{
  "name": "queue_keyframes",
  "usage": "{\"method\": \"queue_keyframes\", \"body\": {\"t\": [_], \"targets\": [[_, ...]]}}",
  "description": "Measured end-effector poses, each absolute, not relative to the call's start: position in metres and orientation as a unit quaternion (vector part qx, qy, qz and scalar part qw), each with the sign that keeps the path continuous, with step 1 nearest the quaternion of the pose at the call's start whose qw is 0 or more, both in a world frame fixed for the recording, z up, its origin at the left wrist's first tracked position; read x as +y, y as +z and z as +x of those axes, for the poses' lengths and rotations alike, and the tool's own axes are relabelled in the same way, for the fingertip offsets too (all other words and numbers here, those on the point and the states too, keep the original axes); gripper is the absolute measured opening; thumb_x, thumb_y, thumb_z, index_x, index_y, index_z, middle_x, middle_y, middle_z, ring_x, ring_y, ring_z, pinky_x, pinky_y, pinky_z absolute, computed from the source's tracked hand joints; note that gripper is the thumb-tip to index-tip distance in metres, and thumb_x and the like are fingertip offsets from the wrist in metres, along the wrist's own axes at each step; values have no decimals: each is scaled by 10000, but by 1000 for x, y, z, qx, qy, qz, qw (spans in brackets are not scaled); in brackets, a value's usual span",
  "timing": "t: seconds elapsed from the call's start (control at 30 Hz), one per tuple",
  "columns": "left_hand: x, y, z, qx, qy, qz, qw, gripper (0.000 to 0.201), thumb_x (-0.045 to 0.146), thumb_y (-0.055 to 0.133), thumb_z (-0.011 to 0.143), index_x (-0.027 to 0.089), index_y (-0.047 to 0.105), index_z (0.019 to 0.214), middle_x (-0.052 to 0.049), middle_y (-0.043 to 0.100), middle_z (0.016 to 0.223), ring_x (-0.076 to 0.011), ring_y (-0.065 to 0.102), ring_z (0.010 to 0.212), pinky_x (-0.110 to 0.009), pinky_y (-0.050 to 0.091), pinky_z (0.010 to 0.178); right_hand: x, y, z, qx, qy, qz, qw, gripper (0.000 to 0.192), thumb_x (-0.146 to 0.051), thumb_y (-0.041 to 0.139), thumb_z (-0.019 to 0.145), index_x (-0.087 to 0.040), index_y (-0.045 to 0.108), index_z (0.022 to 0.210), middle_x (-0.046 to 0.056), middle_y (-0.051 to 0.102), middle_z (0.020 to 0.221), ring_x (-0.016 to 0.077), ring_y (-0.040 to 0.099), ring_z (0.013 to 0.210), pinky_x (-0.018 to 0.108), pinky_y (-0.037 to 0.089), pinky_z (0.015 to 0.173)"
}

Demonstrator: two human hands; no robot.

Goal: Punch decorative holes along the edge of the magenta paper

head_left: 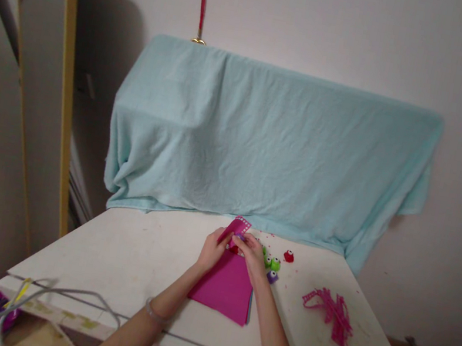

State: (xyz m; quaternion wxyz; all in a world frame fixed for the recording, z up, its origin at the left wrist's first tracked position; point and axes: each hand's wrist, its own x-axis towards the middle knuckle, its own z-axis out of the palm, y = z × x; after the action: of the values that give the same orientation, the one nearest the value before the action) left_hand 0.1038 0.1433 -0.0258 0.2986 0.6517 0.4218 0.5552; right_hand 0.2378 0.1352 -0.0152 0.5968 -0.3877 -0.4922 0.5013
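Both hands busy at the far middle of the white counter (132,251): left hand (212,251) pinched closed on the edge of a magenta foam sheet (226,287), curling its punched top edge up. Right hand (252,257) curled over something small and red, grip hard to make out. Little green, purple and red paper punches (275,264) just right of it. Pink foam trimmings (331,313) further right. Pale blue cloth (263,143) draped behind.

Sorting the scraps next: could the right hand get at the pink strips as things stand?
Probably yes. The pink strips lie in the open on the white table, to the right of the right hand, with bare tabletop between. That hand now presses a pink sheet.
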Motion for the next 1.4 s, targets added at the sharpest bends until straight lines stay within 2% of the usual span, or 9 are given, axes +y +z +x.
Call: {"method": "queue_keyframes", "body": {"t": [0.2, 0.43, 0.83, 1.1, 1.4], "targets": [[144, -25, 103, 419, 551, 653, 306, 280, 365, 463, 871, 146, 638, 893, -61, 654, 846, -186, 562, 773, -274, 409, 742, 134, -14, 239, -498, 501, -384, 594, 301, -415, 759, 638, -181, 659, 800, 3, 644, 703, 130, 533, 592, 235, 367, 527], [143, -25, 104, 431, 547, 642, 320, 302, 397, 474, 857, 144, 638, 848, -54, 649, 805, -189, 560, 763, -272, 412, 733, 136, -16, 238, -504, 494, -394, 589, 309, -427, 761, 630, -186, 668, 799, 15, 667, 745, 152, 571, 633, 256, 420, 580], [147, -31, 102, 420, 544, 656, 313, 301, 378, 475, 866, 146, 658, 919, -54, 662, 845, -173, 559, 746, -257, 406, 725, 134, -16, 240, -510, 506, -380, 583, 286, -418, 756, 640, -193, 684, 802, 13, 662, 756, 178, 598, 718, 279, 439, 668], [146, -30, 101, 431, 537, 651, 319, 306, 390, 493, 854, 135, 657, 898, -55, 664, 823, -172, 563, 734, -251, 408, 707, 134, -15, 241, -514, 513, -386, 569, 247, -398, 737, 680, -182, 670, 779, -11, 634, 690, 123, 517, 589, 237, 381, 565], [145, -30, 104, 435, 524, 667, 302, 335, 415, 457, 876, 136, 641, 875, -52, 656, 808, -182, 564, 740, -269, 419, 711, 141, -23, 245, -529, 494, -380, 575, 293, -423, 751, 645, -190, 672, 804, 25, 681, 789, 180, 599, 701, 302, 456, 710]]}}
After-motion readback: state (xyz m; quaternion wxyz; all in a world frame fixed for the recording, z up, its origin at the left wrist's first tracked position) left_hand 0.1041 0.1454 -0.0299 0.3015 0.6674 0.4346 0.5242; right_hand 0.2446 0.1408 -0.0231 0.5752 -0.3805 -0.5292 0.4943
